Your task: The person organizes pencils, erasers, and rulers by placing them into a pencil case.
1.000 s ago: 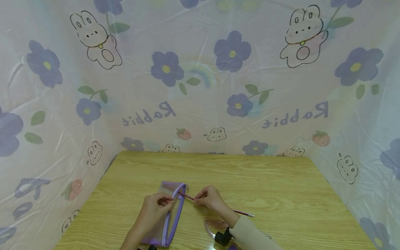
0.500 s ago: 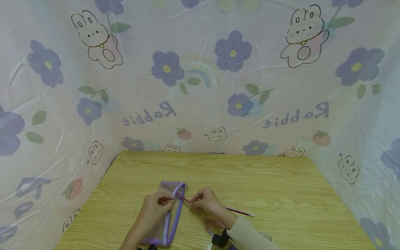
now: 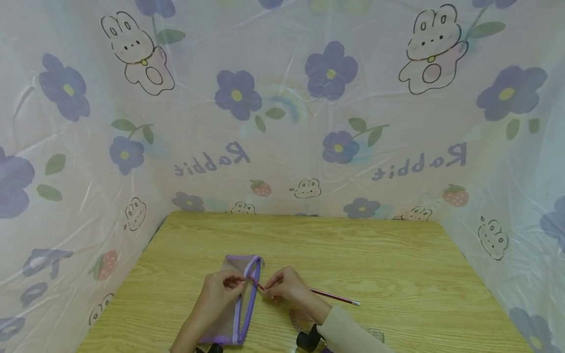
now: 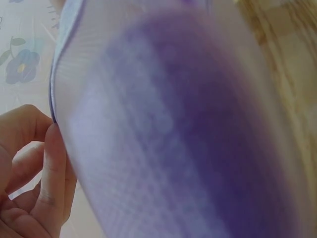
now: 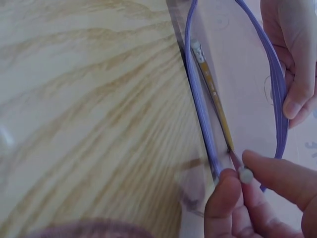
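Note:
A purple mesh pencil case (image 3: 225, 314) stands at the front left of the table, its zip opening spread. My left hand (image 3: 220, 289) pinches one zip edge of it between thumb and fingers; the left wrist view shows this pinch (image 4: 49, 131) at the rim. My right hand (image 3: 287, 287) pinches a red pencil (image 3: 258, 284) near its end, just right of the opening. The pencil's far part reaches into the case. In the right wrist view its pale end (image 5: 245, 175) sticks out between thumb and fingers, and a yellow pencil (image 5: 218, 101) lies inside the case.
Another red pencil (image 3: 337, 297) lies on the wood-grain table (image 3: 353, 255), partly behind my right wrist. A clear ruler-like piece (image 3: 375, 335) and a clear curved piece (image 3: 295, 321) lie near my right sleeve, both partly covered. Patterned cloth (image 3: 282, 122) hangs around the table.
My right hand has moved left and slightly down toward the case. Less of the held pencil shows outside the opening. My left hand keeps its pinch on the zip edge.

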The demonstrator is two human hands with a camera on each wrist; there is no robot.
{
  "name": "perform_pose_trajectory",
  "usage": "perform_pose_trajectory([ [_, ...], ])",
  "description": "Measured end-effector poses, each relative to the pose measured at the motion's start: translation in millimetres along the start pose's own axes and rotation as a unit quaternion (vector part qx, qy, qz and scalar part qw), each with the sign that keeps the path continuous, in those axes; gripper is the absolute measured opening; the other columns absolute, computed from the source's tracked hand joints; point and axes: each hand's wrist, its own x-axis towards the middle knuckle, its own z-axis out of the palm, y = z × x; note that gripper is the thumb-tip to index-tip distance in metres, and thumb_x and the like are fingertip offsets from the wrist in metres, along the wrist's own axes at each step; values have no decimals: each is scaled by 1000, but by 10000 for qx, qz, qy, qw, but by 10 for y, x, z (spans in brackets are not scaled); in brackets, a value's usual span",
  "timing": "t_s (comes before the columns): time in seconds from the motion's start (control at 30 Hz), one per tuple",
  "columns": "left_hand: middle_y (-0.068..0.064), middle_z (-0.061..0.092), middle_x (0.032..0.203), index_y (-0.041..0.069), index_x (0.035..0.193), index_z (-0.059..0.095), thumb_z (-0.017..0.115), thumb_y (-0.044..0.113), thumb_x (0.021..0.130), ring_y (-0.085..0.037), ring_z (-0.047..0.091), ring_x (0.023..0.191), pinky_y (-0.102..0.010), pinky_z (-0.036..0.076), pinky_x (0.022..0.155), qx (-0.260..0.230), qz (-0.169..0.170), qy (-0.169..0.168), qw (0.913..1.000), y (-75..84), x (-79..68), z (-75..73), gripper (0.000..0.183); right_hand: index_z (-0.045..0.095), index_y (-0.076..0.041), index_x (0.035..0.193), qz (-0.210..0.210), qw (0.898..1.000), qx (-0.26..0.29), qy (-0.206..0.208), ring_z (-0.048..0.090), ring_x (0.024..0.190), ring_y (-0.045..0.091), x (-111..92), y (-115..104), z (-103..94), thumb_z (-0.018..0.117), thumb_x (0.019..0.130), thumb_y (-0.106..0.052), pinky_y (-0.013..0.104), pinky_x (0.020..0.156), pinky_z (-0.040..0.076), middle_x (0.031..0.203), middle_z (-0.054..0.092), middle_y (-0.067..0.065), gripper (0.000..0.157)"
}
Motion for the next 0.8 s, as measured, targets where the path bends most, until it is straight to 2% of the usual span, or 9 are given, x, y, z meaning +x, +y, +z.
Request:
perform_pose_trajectory([
  [0.13, 3, 69, 77, 1, 87, 75, 77, -6, 81, -8, 64, 68, -21, 57, 62, -16, -66, 2, 10000, 14, 11, -5, 10, 72, 11, 85, 138, 9998, 145, -10, 64, 52, 20, 2, -1, 32, 77, 79, 9, 36, 52, 59, 70, 70, 18, 8],
  [0.23, 4, 69, 77, 2, 88, 75, 77, -5, 81, -8, 64, 68, -21, 57, 62, -11, -91, -11, 10000, 21, 12, -11, 10, 72, 11, 85, 267, 9992, 312, -11, 61, 51, 14, -5, -4, 72, 77, 78, 9, 33, 51, 59, 70, 70, 17, 9],
  [0.4, 4, 69, 77, 2, 89, 75, 77, -4, 82, -8, 64, 69, -21, 57, 63, 17, -138, -9, 9999, 18, 7, -17, 9, 72, 9, 83, 420, 9980, 474, -7, 61, 51, 13, -17, 2, 144, 78, 76, 9, 31, 52, 58, 68, 70, 15, 9],
  [0.8, 5, 68, 75, 0, 87, 75, 76, -6, 82, -7, 64, 68, -21, 57, 62, 3, -234, 33, 9997, 42, 7, -21, 9, 70, 13, 82, 403, 9965, 701, -224, 64, 51, 15, -26, -9, 260, 76, 76, 13, 32, 52, 59, 67, 69, 19, 8],
])
